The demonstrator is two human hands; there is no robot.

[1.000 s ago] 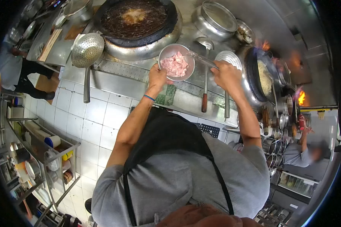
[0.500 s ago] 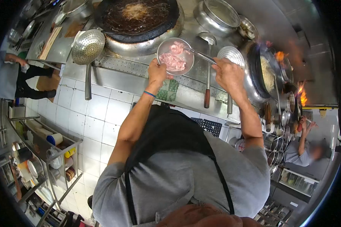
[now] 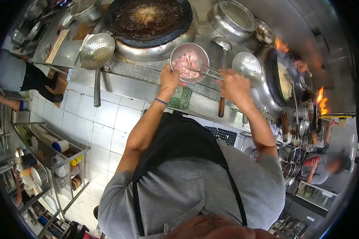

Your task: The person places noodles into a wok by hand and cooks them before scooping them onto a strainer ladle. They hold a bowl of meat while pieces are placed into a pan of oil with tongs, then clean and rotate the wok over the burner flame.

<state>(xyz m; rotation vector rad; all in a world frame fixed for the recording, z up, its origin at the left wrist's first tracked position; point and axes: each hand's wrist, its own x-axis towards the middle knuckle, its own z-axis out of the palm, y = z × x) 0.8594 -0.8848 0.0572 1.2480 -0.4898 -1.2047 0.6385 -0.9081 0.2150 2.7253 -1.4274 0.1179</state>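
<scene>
My left hand grips the near left rim of a round metal bowl. Pale pink strips of raw meat lie inside it. In my right hand is a pair of metal tongs, its fingers closed round the handle end. The tongs reach over the bowl's right rim into the meat, and their tips are blurred. Just behind my right hand lies a ladle with a wooden grip. A perforated skimmer rests right of that hand.
A wok of dark oil stands at the back left. Another skimmer hangs over the counter edge. At right, a wok of noodles sits near open flames. A green patterned cloth lies below the bowl. Co-workers stand left and right.
My right hand has moved slightly left and down, and the tongs have shifted within the meat. My left hand still holds the bowl. Both co-workers have changed posture.
</scene>
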